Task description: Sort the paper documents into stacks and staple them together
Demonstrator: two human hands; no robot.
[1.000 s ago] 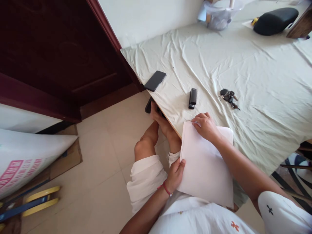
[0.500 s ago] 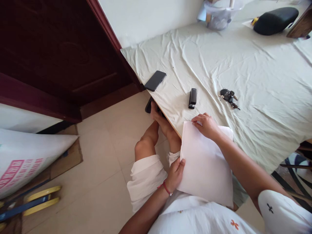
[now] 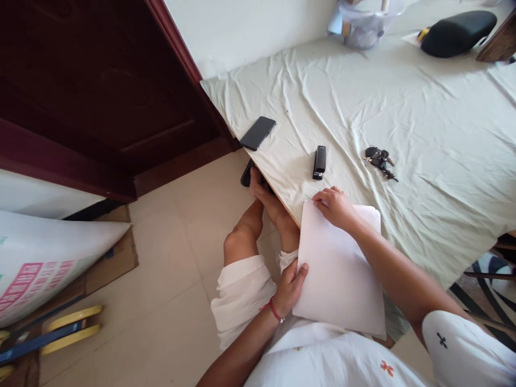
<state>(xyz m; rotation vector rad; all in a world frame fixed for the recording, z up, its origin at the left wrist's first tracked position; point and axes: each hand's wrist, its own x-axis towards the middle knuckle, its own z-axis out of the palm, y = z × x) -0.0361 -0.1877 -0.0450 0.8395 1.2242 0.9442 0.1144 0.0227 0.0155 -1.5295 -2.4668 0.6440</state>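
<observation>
A stack of white paper sheets [image 3: 341, 274] lies over the near edge of the table, partly hidden under my right forearm. My left hand [image 3: 291, 287] grips its left side, thumb on top and fingers underneath. At the far left corner of the sheets, my right hand [image 3: 334, 205] pinches the top edge with bent fingers. Just beyond that hand a black stapler [image 3: 320, 162] rests on the cloth. A bunch of keys [image 3: 380, 160] lies further right, and a dark phone [image 3: 258, 133] sits by the table's left edge.
A pale wrinkled cloth [image 3: 423, 123] covers the table. At the back stand a clear plastic container [image 3: 365, 27] and a black padded object [image 3: 459, 33]. Left on the floor are a printed white sack [image 3: 52, 258] and a yellow-and-blue object [image 3: 72, 330].
My right hand has slid slightly left along the top edge of the paper. The sheets' right edges look more evenly lined up. My left hand has barely moved.
</observation>
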